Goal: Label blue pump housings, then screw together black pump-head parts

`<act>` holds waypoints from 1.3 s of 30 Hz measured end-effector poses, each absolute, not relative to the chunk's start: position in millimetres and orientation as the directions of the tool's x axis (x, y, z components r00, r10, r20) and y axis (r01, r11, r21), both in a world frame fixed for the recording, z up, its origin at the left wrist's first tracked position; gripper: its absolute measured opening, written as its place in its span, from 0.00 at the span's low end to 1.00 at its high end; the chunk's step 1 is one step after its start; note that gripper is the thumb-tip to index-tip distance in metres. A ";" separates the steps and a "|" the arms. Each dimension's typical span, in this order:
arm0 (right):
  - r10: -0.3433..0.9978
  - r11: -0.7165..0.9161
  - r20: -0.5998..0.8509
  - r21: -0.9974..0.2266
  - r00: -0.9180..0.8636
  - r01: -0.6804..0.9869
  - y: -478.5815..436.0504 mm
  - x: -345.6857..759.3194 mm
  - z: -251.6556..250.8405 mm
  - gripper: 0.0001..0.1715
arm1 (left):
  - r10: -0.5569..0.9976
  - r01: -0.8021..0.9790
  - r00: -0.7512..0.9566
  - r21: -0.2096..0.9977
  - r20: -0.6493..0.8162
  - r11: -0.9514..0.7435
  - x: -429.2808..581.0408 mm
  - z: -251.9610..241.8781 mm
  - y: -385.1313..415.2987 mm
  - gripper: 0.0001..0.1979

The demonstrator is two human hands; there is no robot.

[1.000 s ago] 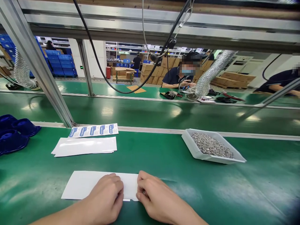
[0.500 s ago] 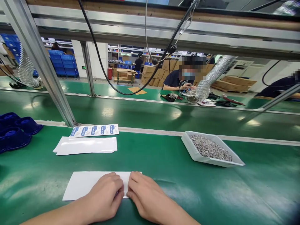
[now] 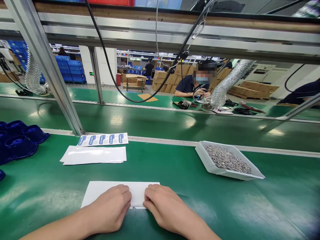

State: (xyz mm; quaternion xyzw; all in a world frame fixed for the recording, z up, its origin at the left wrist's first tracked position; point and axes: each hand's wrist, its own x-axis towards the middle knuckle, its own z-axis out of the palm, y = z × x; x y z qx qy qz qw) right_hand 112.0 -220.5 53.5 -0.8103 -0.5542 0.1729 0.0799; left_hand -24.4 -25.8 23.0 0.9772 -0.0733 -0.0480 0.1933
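A white paper sheet (image 3: 136,193) lies on the green bench in front of me, its long side running left to right. My left hand (image 3: 113,206) is closed over the sheet's near edge, fingers curled under. My right hand (image 3: 162,206) grips the same edge near the right end, thumb pressed against the fingers. Between the hands, the near edge looks slightly lifted or creased. Both sets of fingertips are partly hidden. Beyond them lies a stack of white sheets (image 3: 95,155), and behind it a strip of blue-and-white printed labels (image 3: 103,139).
At right stands a white tray (image 3: 208,163) full of small metal pieces. Dark blue plastic trays (image 3: 21,143) sit at the left edge. A metal post (image 3: 53,66) rises at left, and a black cable (image 3: 110,73) hangs ahead. Across the bench a masked co-worker (image 3: 186,86) handles something small.
The sheet and both hands have shifted a little to the right. The gap between my hands has widened, showing more of the sheet. The camera view has turned slightly.
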 end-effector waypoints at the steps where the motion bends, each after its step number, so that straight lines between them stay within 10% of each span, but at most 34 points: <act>1: 0.936 -0.350 -0.171 -0.343 0.308 0.872 -218.0 109.3 49.7 0.09 | -0.158 -0.122 0.985 0.377 -0.066 -0.918 -23.5 21.8 -26.8 0.08; 31: 0.899 -0.436 -0.167 -0.251 0.406 0.864 -208.6 105.6 33.9 0.15 | -0.230 -0.209 0.967 0.173 -0.110 -0.963 -27.0 33.5 5.1 0.12; 39: 0.881 -0.470 -0.216 -0.296 0.421 0.831 -211.1 107.0 37.3 0.16 | -0.223 -0.190 0.972 0.302 -0.078 -0.934 -29.0 43.4 24.2 0.06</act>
